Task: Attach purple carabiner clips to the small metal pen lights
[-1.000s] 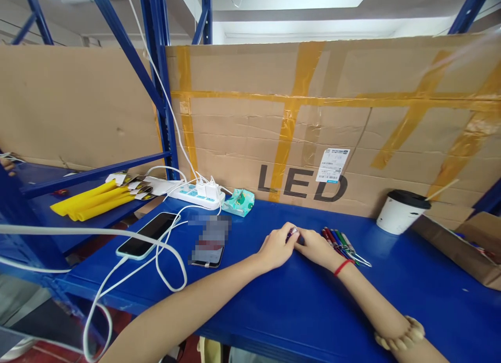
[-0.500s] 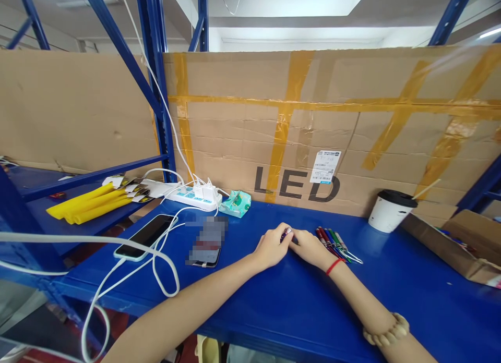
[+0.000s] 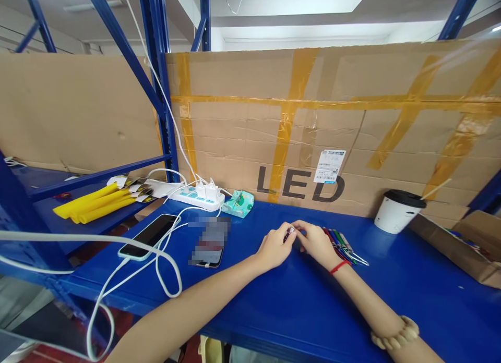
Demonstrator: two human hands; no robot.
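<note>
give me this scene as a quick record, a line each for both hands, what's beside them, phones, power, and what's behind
left hand: holds a small item, mostly hidden
right hand: fingertips at the same item, grip unclear
right wrist: red band
beside right hand: colored pen-like items
farther right: lidded cup, open box
phones: black-screened one; another, partly blurred
power: white strip with plugs in
behind: cardboard marked LED
</note>
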